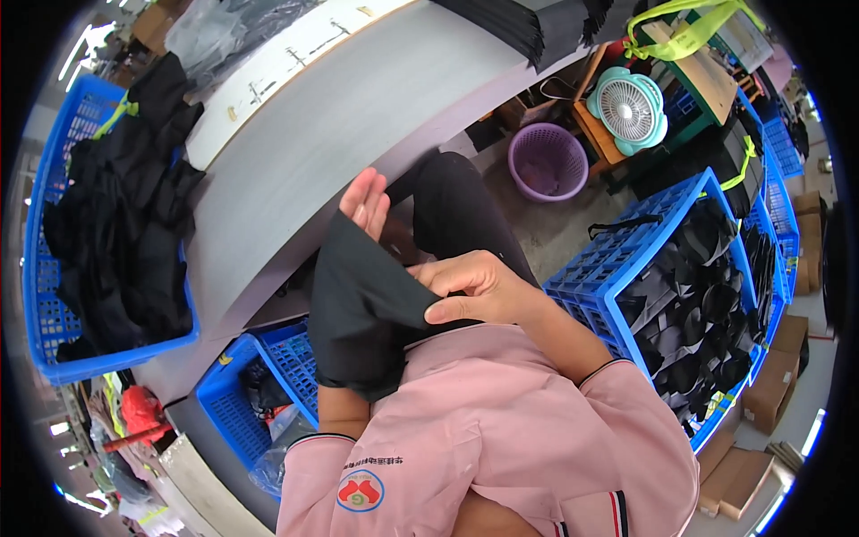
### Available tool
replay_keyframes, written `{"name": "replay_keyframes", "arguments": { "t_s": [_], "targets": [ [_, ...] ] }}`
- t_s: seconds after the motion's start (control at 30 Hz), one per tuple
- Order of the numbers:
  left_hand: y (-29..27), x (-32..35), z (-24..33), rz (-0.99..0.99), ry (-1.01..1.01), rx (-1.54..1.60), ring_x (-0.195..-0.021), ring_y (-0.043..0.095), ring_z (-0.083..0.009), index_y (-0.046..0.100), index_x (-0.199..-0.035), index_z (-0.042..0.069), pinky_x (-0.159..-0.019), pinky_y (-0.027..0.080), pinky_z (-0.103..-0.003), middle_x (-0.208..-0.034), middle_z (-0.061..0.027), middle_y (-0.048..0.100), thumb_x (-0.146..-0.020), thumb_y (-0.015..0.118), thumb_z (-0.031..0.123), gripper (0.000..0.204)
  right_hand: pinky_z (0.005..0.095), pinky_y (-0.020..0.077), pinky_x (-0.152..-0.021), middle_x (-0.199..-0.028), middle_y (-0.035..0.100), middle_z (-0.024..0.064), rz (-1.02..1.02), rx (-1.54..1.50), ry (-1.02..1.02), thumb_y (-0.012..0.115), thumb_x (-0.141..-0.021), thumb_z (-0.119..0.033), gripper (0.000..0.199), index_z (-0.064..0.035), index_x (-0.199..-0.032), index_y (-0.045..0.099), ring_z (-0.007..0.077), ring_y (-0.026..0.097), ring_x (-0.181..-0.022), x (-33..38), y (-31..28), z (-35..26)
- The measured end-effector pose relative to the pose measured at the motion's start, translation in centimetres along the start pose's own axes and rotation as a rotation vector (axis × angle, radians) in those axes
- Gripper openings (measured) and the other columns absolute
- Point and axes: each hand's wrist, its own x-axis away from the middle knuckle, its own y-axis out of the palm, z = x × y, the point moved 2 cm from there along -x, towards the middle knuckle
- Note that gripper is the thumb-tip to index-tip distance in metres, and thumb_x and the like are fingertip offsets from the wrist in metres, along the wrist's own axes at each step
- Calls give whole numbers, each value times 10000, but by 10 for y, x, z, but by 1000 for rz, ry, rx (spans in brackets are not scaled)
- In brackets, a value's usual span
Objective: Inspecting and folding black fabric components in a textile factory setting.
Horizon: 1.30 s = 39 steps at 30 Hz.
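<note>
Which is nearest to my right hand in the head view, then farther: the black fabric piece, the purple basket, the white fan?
1. Black fabric piece: pinched in the right hand.
2. Purple basket: on the floor, up and right.
3. White fan: beyond the basket, farther right.

Grey worktable (358, 116), blue crates (617, 268), purple basket (548, 161), small fan (628, 109), concrete floor (555, 228)

Probably garment workshop: blue crates (617, 268) of black fabric, long worktable (358, 116).
</note>
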Motion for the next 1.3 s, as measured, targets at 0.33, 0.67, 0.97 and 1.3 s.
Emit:
{"name": "replay_keyframes", "arguments": {
  "t_s": [0.33, 0.67, 0.97, 1.3],
  "targets": [
    [45, 47, 23, -105, -342, -483, -1263, 531, -212, 457, -1416, 16, -1070, 413, -324, -1401, -115, 523, -1006, 499, 279, 489, 244, 478, -847, -970, 663, 21, 586, 89, 92, 575, -1003, -161, 196, -4, -945, 678, 96, 592, -831, -57, -36, 1],
    [26, 38, 21, 61, -314, -240, -1185, 555, -195, 472, -1398, 14, -1011, 436, -312, -1341, -93, 546, -999, 515, 250, 466, 460, 460, -984, -1220, 608, 151, 500, 1221, -417, 819, -727, -128, 579, -14, -1247, 589, 338, 597, -1078, -55, -20, -6],
    [-5, 6, 20, 249, -280, -10, -1115, 577, -180, 485, -1382, 12, -958, 456, -302, -1288, -73, 567, -992, 529, 224, 445, 445, 463, -1000, -1067, 649, 142, 290, 1012, -309, 725, -694, 19, 238, -1, -928, 684, 317, 628, -1043, -88, -49, 6],
    [-81, -45, 10, 456, -272, 419, -1037, 602, -164, 499, -1364, 10, -899, 479, -290, -1228, -51, 590, -985, 545, 194, 424, 444, 319, -1128, -1299, 573, 160, 164, 736, -111, 664, -887, -116, 115, -8, -927, 653, 327, 500, -1266, -181, -130, -40]
  ]
}}
